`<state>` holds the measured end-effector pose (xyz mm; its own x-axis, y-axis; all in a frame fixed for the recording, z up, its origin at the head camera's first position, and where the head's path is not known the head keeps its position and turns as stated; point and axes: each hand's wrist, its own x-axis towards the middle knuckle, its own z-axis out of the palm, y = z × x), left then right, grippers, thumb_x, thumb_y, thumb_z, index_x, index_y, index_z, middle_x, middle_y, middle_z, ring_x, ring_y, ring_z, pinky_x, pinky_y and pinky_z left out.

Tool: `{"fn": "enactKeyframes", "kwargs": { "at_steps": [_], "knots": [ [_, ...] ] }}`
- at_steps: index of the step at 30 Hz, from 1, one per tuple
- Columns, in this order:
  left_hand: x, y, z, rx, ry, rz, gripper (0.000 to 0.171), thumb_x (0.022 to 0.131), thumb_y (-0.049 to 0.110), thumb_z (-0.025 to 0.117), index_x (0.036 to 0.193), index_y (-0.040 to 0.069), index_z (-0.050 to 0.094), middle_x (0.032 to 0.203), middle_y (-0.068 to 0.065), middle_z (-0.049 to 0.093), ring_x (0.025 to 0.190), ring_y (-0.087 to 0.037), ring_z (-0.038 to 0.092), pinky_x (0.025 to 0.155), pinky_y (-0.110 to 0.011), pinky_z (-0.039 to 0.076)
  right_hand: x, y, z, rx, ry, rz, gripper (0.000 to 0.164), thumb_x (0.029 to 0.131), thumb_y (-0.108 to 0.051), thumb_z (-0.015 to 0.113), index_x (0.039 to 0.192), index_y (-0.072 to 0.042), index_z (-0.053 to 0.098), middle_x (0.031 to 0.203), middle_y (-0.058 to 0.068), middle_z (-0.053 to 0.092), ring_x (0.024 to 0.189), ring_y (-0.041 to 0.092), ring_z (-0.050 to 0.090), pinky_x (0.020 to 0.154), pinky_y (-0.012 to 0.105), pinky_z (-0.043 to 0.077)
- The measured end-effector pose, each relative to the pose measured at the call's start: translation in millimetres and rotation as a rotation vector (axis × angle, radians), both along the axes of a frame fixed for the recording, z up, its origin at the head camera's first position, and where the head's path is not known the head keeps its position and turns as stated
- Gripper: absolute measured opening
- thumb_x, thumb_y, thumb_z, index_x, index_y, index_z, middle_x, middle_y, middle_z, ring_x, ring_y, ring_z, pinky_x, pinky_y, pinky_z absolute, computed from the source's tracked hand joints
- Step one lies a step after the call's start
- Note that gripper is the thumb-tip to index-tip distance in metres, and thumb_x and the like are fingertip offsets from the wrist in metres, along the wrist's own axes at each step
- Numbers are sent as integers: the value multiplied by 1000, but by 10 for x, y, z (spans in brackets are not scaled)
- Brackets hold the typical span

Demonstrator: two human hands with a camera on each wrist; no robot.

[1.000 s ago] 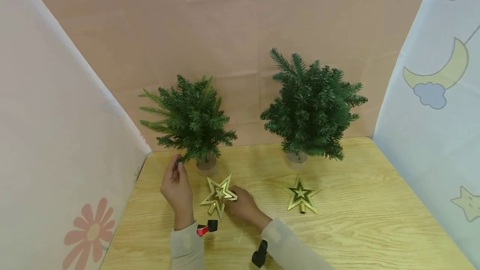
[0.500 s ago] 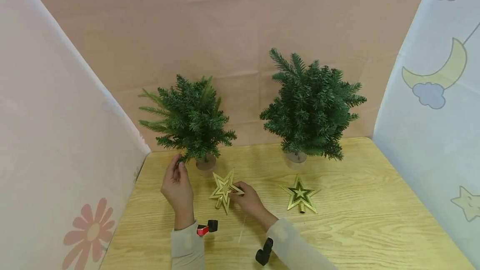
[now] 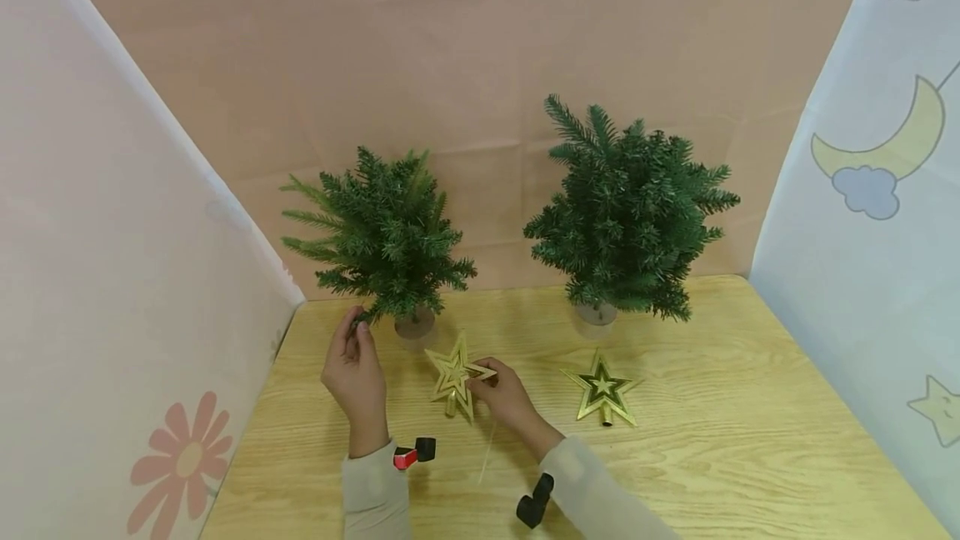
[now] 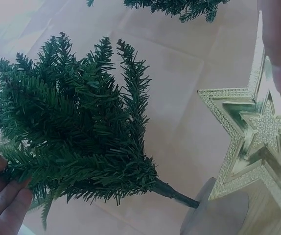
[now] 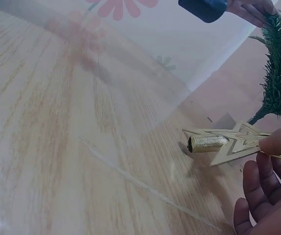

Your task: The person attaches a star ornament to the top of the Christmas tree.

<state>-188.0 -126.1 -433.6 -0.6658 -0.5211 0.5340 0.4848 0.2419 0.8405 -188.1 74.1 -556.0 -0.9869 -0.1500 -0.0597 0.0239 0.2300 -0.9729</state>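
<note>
The held star [image 3: 454, 373], gold and five-pointed, lies on the near side of the small tree [image 3: 390, 236] and a little to its right. The right hand [image 3: 510, 398] grasps it, thumb against the fingers, by the point farthest to the right. This hold, it may be judged, leaves most of the face uncovered and the socket [image 5: 207, 144] free; the right wrist view shows the socket's open end, directed away from the fingers. A shadow beneath suggests that the star is raised, though how far cannot be told.

The left hand [image 3: 356, 382], at the near left of the small tree, pinches the tip of a low branch, probably to steady the tree or to set the branch; the pictures do not settle which. The small tree stands upright on its round base [image 3: 415, 323], which presumably keeps it from tipping.

To the right of the small tree, well apart, stands the large tree [image 3: 630, 215]. The second star [image 3: 602, 387], to the small tree's near right, rests untouched on the bench [image 3: 712, 457], face up, its socket towards the person, perhaps laid so for easy pickup. Behind the small tree hangs a plain cloth [image 3: 450, 48].
</note>
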Motion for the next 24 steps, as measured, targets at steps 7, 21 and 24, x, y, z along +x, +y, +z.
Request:
{"fn": "enactKeyframes", "kwargs": {
  "at_steps": [7,21,24],
  "knots": [
    [-27,-11,-31,4,2,0,26,97,-2,56,120,-8,65,119,-22,65,109,-34,63,89,-20,51,2,43,82,-5,28,-22,33,98,-27,62,127,-13,60,101,5,65,90,20,63,73,37,55],
    [-49,-23,-77,13,-12,-14,25,98,4,57,121,-1,67,120,-19,65,111,-28,64,90,-26,52,122,113,646,-107,117,-112,27,97,-12,63,122,-3,61,110,17,67,100,26,65,82,37,55],
    [-117,-66,-191,16,-9,-17,26,98,5,58,122,0,66,120,-17,66,111,-24,64,90,-26,52,115,132,684,-115,125,-139,24,96,-12,63,119,-3,62,107,15,67,99,28,64,80,35,55]
  ]
}}
